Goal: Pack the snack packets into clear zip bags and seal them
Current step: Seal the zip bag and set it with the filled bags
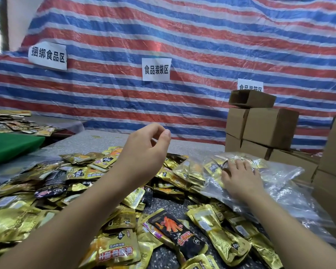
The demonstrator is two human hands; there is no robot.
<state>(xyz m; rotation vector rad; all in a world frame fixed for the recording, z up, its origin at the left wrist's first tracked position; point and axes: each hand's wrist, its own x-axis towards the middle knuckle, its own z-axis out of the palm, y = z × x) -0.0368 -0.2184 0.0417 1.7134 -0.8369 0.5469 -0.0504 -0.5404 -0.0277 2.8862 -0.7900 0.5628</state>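
A heap of gold and black snack packets (81,171) covers the speckled table (163,206). A black packet with red sticks printed on it (175,228) lies near the front. At the right lies a clear zip bag (279,177) with several gold packets inside. My right hand (241,177) rests flat on that bag, fingers spread. My left hand (145,148) hangs in the air above the heap, fingers loosely curled toward the thumb, holding nothing I can see.
Brown cardboard boxes (260,129) are stacked at the back right and along the right edge. A green board (10,146) lies at the left, with more packets (17,123) on a table behind it. A striped tarp with paper signs (156,69) forms the backdrop.
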